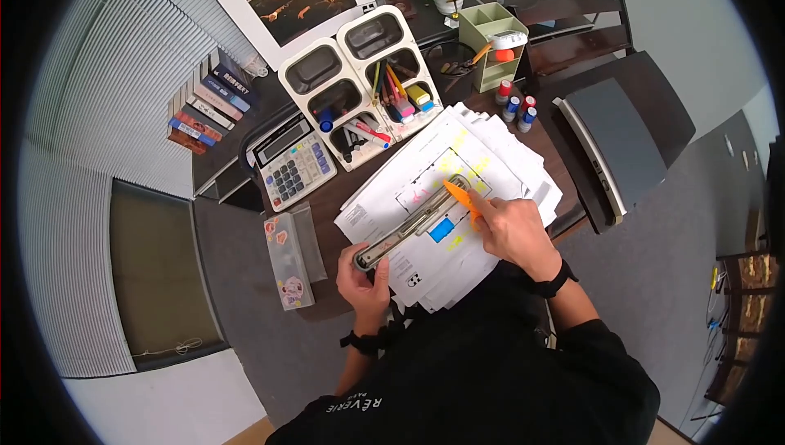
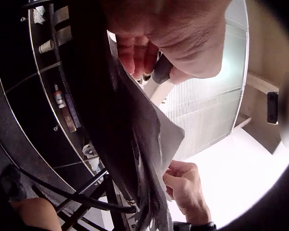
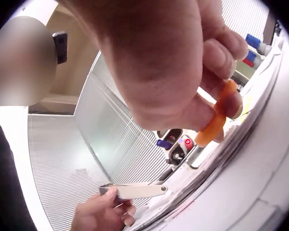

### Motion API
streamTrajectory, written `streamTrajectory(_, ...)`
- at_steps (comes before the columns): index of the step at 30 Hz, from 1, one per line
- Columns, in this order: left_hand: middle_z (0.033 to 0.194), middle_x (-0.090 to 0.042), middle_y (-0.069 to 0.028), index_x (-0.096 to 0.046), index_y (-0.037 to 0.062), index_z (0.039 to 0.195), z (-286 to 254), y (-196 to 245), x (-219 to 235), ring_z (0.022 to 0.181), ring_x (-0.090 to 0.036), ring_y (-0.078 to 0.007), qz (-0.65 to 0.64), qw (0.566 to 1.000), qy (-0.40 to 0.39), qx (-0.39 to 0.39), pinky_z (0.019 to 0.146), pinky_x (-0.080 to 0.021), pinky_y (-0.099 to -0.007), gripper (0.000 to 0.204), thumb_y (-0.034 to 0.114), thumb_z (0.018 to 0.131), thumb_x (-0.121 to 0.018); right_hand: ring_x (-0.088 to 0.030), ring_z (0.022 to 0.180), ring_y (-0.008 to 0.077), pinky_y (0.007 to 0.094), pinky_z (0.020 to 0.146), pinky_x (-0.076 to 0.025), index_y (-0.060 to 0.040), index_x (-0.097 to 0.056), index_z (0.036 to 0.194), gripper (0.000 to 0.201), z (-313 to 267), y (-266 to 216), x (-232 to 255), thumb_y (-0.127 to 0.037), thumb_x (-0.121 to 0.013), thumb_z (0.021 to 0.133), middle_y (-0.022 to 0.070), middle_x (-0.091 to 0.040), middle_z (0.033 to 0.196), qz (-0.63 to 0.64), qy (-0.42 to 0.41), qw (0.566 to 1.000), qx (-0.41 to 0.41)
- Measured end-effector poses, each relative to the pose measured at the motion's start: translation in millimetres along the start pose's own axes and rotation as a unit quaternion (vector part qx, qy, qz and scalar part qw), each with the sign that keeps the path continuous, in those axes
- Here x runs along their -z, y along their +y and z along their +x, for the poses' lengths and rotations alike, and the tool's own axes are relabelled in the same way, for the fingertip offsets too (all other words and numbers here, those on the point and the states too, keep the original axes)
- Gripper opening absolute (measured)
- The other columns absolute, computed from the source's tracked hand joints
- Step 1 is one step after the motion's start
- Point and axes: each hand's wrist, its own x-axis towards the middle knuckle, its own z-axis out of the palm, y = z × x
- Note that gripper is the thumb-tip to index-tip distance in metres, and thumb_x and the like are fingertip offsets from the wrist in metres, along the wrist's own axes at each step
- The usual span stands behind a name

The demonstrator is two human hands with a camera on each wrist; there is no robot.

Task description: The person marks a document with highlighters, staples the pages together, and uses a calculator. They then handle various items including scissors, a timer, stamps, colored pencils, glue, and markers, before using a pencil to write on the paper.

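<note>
A long stapler (image 1: 413, 228) lies slantwise over the stack of papers (image 1: 433, 167), its metal channel facing up. My left hand (image 1: 362, 286) grips its near, dark rounded end between thumb and fingers; the right wrist view shows this hand (image 3: 103, 211) from the side, with the stapler's pale body (image 3: 139, 191) reaching out from it. Between thumb and fingers my right hand (image 1: 519, 237) pinches a small orange pointed tool (image 1: 459, 196). The tool's tip overlaps the stapler's far end in the head view. Fingers partly hide the orange tool (image 3: 214, 127) in the right wrist view.
Left of the papers are a calculator (image 1: 298, 171) and a clear stickered pencil case (image 1: 286, 261). Behind stand a white organizer (image 1: 347, 89) with pens and a green holder (image 1: 482, 32). Several small red- and blue-capped bottles (image 1: 513, 107) and a dark grey machine (image 1: 613, 143) are at right.
</note>
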Motion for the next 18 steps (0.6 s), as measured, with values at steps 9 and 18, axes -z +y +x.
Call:
streamTrajectory(9, 0.097, -0.06, -0.0124, -0.071, 0.0005, 0.096, 19.5, 10.6, 30.5, 0.091, -0.057, -0.0306, 0.269, 0.953, -0.106, -0.093, 0.08, -0.048, -0.0392, 0.032, 0.008, 0.068, -0.085, -0.069, 0.061, 0.0322, 0.0409, 0.056, -0.053, 0.0099, -0.065, 0.117, 0.051, 18.2, 5.3, 5.2, -0.005, -0.068, 0.068, 0.0147, -0.066, 0.064, -0.115, -0.059, 0.991, 0.031)
streamTrajectory(18, 0.093, -0.06, -0.011, -0.074, 0.0004, 0.099, 13.9, 4.6, 31.6, 0.09, -0.057, -0.0278, 0.281, 0.948, -0.111, -0.1, 0.079, -0.048, -0.0368, 0.033, 0.007, 0.069, -0.086, -0.067, 0.062, 0.0343, 0.0432, 0.058, -0.052, 0.0014, -0.069, 0.117, 0.045, 8.1, 15.9, -0.3, -0.007, -0.068, 0.073, 0.0163, -0.064, 0.064, -0.03, -0.015, 0.999, 0.003)
